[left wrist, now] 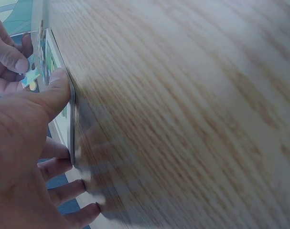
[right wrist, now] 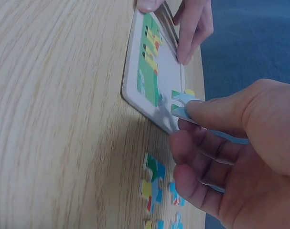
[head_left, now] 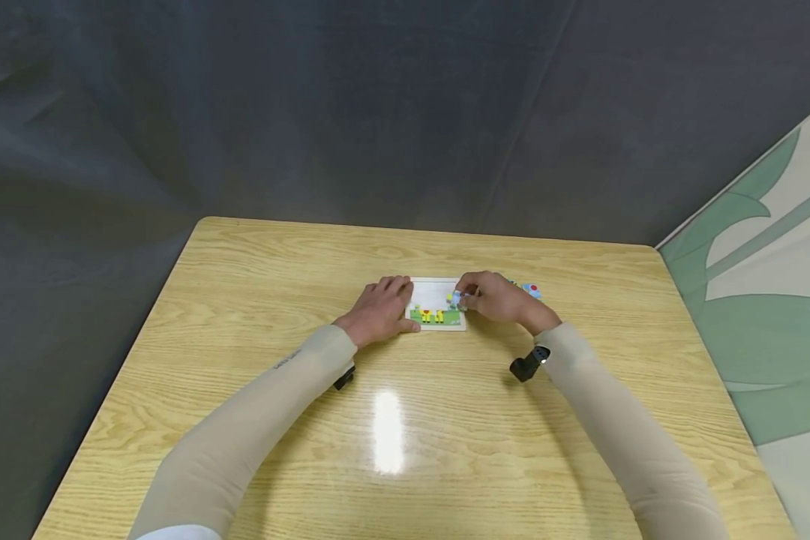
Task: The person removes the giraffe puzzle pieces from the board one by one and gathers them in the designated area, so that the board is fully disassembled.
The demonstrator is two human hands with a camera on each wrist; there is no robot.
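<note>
A white puzzle board (head_left: 434,289) lies on the wooden table, its lower strip filled with green and yellow puzzle pieces (right wrist: 148,64). My left hand (head_left: 380,309) rests on the board's left end, thumb on the near edge and the other fingers spread along the side. Between thumb and fingers, my right hand (head_left: 496,301) pinches a light-blue puzzle piece (right wrist: 184,102) with green and yellow parts, just over the board's right end. In the left wrist view that piece shows only partly, beside the right thumb.
Several loose puzzle pieces (right wrist: 153,183) lie on the table to the right of the board, partly hidden behind the right hand in the head view. A dark curtain (head_left: 378,112) hangs behind the table (head_left: 277,262). At the right stands a green and white patterned panel (head_left: 769,300).
</note>
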